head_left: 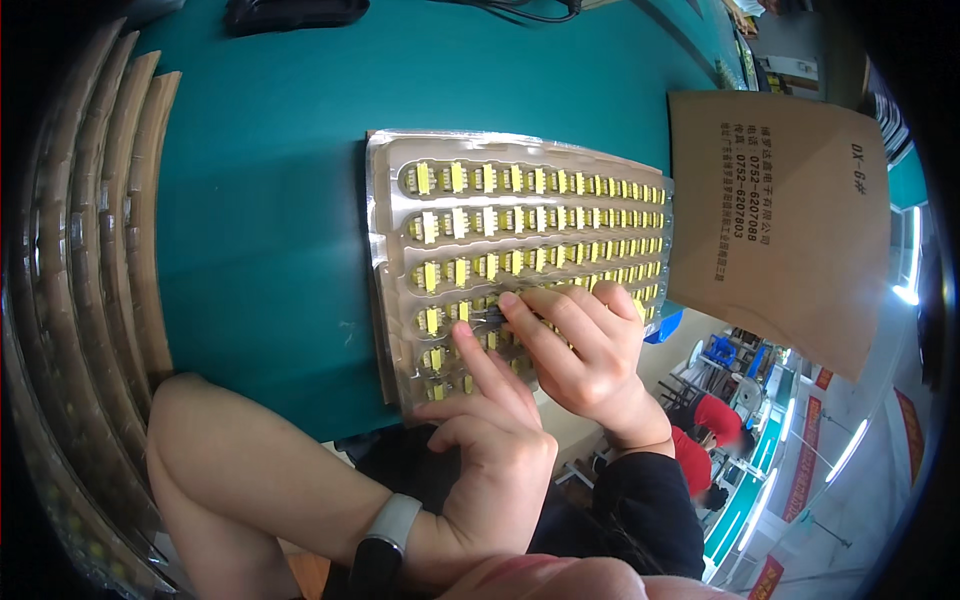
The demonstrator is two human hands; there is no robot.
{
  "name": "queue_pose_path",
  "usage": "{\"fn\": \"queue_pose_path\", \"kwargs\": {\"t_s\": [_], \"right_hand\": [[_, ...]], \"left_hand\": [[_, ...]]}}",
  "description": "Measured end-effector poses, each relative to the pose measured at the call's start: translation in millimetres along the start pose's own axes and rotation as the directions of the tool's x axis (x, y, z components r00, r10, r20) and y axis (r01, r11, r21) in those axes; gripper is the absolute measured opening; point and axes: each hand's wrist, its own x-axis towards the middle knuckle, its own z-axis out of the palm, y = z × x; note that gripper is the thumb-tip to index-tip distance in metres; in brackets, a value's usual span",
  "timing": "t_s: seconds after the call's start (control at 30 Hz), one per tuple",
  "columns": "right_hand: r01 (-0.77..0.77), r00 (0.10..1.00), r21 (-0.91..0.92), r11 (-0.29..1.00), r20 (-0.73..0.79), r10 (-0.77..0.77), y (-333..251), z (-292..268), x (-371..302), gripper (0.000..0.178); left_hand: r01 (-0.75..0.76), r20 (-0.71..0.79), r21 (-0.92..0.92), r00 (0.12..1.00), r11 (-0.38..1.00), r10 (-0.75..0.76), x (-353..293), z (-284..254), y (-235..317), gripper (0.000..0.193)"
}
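Observation:
A clear plastic blister tray (388, 215) lies on the green table, its rows of pockets filled with small yellow electronic components (423, 178) that have pale metal pins. My left hand (495, 440), below a wrist with a grey-banded watch (393, 522), reaches over the tray's near part. Its index finger is stretched out and touches a component in the fourth row. Beside it, my right hand (585, 345), in a black sleeve, has its fingers bent and pinched together low over the same row. Whatever sits between those fingertips is hidden.
On the left stands a stack of filled trays with cardboard sheets (140, 200) between them. A printed brown cardboard box (790, 220) is at the right. A black dish (295, 14) and a dark cable (540, 12) lie at the far edge. People in red (692, 460) work in the background.

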Motion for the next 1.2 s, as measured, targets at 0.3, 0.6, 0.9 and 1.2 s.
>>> {"fn": "queue_pose_path", "kwargs": {"t_s": [0.3,0.6,0.9,1.2], "right_hand": [[-0.003,1.000,0.030,1.000,-0.021,0.004,-2.7,1.4,2.5,0.044],[0.065,0.996,0.017,0.998,0.060,-0.066,-6.6,2.6,16.3,0.050],[0.069,0.993,0.021,0.997,0.090,-0.071,-7.9,-3.1,18.0,0.047],[-0.017,0.999,0.041,0.999,-0.040,0.018,10.1,-2.7,19.3,0.041]], "left_hand": [[-0.039,0.014,-0.039,0.999,0.998,0.039,-14.7,-0.2,2.1,0.041],[-0.048,0.003,-0.034,0.999,0.998,0.048,-14.6,2.2,1.7,0.041],[-0.023,-0.037,-0.046,0.999,0.999,0.021,-6.8,-2.4,-0.1,0.036],[0.090,-0.131,-0.095,0.986,0.991,-0.102,4.0,-1.2,-9.0,0.037]]}}
